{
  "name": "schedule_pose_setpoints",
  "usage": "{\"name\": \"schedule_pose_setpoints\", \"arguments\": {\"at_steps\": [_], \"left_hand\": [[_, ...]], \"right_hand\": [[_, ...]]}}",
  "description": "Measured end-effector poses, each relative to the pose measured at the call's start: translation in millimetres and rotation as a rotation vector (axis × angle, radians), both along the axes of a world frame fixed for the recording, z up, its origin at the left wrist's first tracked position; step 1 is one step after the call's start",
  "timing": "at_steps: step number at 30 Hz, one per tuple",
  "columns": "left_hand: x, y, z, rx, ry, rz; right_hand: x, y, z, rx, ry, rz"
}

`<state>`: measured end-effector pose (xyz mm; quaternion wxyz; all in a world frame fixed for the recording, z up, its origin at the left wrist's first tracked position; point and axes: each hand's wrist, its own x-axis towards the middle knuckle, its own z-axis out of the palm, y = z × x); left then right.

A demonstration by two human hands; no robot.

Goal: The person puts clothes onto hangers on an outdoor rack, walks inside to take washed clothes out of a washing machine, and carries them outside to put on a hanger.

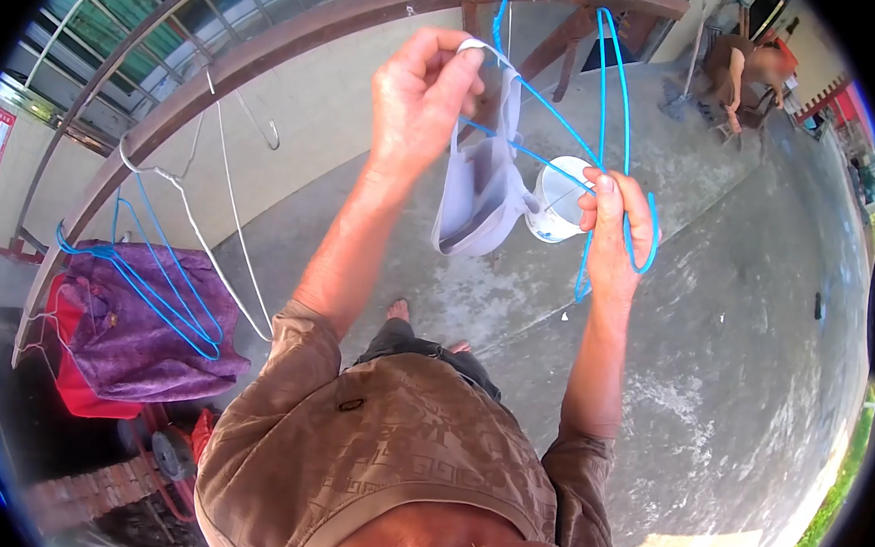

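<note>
My left hand [426, 97] is raised and closed, pinching a strap of a pale lilac bra [482, 196] between thumb and fingertips. The bra hangs below it with its cups downward. Wrapped around blue hangers [564, 123] is my right hand [619, 224], level with the cups. One hanger points left, and its arms pass at the bra strap; whether the strap is looped over it I cannot tell. Another blue loop rises above the right hand, and a hook curls beside its fingers.
A curved brown rail [302, 35] arches overhead. On the left hang wire hangers [195, 219], a blue hanger [160, 302] and a purple cloth [142, 356]. A white bucket [553, 220] stands on the concrete floor [745, 322]. Another person [735, 71] bends over at the far right.
</note>
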<state>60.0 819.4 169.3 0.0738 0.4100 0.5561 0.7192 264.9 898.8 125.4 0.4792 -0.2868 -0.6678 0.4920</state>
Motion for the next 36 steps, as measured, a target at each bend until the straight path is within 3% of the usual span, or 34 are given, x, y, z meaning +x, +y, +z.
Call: {"name": "schedule_pose_setpoints", "arguments": {"at_steps": [10,16,23,29,34,36], "left_hand": [[-1,12,56,-0.031,0.372,0.236],[8,11,79,-0.228,0.366,0.259],[5,11,67,-0.241,0.368,0.261],[3,4,58,-0.249,0.341,0.261],[0,2,54,-0.219,0.309,0.237],[-2,0,52,-0.217,0.306,0.229]], "right_hand": [[1,1,-3,0.032,0.002,0.005],[-13,-1,-20,-0.115,0.195,0.054],[-21,0,-35,-0.210,0.206,0.091],[-21,-3,-27,-0.017,0.259,0.118],[-24,-19,-12,-0.298,0.288,0.195],[-27,-20,-16,-0.300,0.297,0.185]]}}
